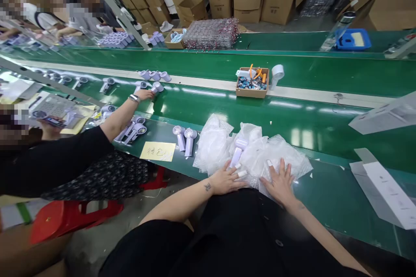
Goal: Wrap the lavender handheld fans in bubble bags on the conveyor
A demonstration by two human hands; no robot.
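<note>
The left hand (228, 180) and right hand (280, 181) lay with fingers spread, apparently steadying the plastic bags (256, 153) beneath them, which supported the lilac fan (239, 148) just beyond the left fingers.

A long green bench (318, 210) crosses the room above a grey floor (89, 246) dotted with small scraps; 2 red stools (53, 220) stand below its near edge, toward the left. A glossy green belt (325, 123) runs behind it, streaked with white reflections of light, alongside a pale strip (208, 83). Past the far edge, brown cartons (279, 2), some open-topped, line the back, and a slanting metal post (113, 4) rises toward the left.
</note>
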